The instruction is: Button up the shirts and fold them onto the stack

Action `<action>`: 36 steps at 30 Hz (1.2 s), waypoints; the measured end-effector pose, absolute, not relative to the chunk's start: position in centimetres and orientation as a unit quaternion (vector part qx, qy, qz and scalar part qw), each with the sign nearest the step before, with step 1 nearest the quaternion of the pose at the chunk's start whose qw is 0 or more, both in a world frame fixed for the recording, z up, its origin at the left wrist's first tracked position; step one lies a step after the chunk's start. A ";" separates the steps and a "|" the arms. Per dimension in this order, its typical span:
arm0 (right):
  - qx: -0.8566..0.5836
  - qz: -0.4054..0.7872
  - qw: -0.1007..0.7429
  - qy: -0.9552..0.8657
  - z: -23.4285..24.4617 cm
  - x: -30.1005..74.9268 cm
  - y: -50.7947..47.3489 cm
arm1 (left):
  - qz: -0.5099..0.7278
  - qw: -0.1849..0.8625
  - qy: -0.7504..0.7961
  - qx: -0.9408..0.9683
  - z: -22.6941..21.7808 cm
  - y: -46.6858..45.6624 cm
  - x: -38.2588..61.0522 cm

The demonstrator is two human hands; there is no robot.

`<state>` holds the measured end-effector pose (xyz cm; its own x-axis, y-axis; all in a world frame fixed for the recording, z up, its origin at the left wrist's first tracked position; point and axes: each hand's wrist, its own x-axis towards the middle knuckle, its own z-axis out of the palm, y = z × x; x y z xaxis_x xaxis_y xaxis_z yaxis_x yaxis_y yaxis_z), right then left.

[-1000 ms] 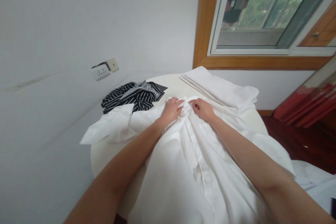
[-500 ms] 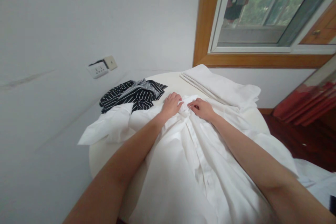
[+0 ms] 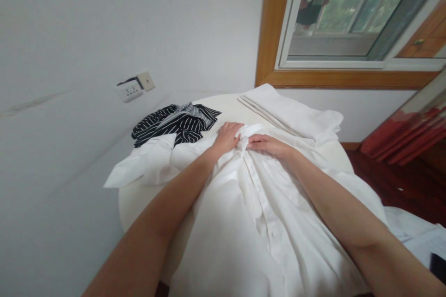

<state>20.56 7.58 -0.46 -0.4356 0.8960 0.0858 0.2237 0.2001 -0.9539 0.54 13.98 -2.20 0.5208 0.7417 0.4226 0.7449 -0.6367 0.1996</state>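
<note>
A white button-up shirt [image 3: 265, 213] lies spread over a round white table [image 3: 139, 199], its button placket running toward me. My left hand [image 3: 227, 137] and my right hand [image 3: 266, 144] meet at the collar end of the shirt, both with fingers closed on the fabric near the top of the placket. One white sleeve [image 3: 139, 167] sticks out to the left over the table edge.
A black-and-white striped garment [image 3: 176, 124] lies crumpled at the back left of the table. Folded white cloth [image 3: 289, 113] is stacked at the back right. A wall socket [image 3: 132, 88] is on the left wall; a wood-framed window [image 3: 348, 23] is behind.
Both hands have drawn closer together at the collar, pinching the fabric up between them. The view has shifted slightly.
</note>
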 end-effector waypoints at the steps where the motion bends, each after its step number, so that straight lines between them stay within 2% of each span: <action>1: -0.379 0.511 0.340 -0.693 -0.3 20.6 7.4 | -0.228 -0.005 -0.415 -0.881 -2.3 14.1 0.5; 10: -0.353 0.605 0.376 -0.607 -0.3 18.8 6.8 | -0.177 -0.042 -0.371 -0.910 -2.9 14.9 0.1; 15: -0.348 0.615 0.393 -0.589 0.3 17.7 6.1 | -0.174 -0.045 -0.375 -0.909 -2.7 14.7 0.1; 23: -0.364 0.572 0.314 -0.665 3.0 19.7 5.6 | -0.169 -0.035 -0.394 -0.903 -2.6 14.5 0.3; 26: -0.397 0.556 0.308 -0.661 3.3 19.9 5.1 | -0.165 -0.022 -0.392 -0.905 -2.9 14.7 0.2; 30: -0.444 0.519 0.360 -0.636 2.6 19.1 3.7 | -0.166 -0.013 -0.387 -0.907 -3.3 15.0 0.2; 36: -0.429 0.506 0.432 -0.612 1.9 18.2 1.6 | -0.161 -0.013 -0.392 -0.906 -3.1 14.6 0.2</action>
<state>18.16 1.61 1.86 -0.2593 0.9612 0.0938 0.0883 0.1203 -0.9888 0.21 14.62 -3.07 0.6410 0.7143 0.2809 0.7062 -0.6922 0.1487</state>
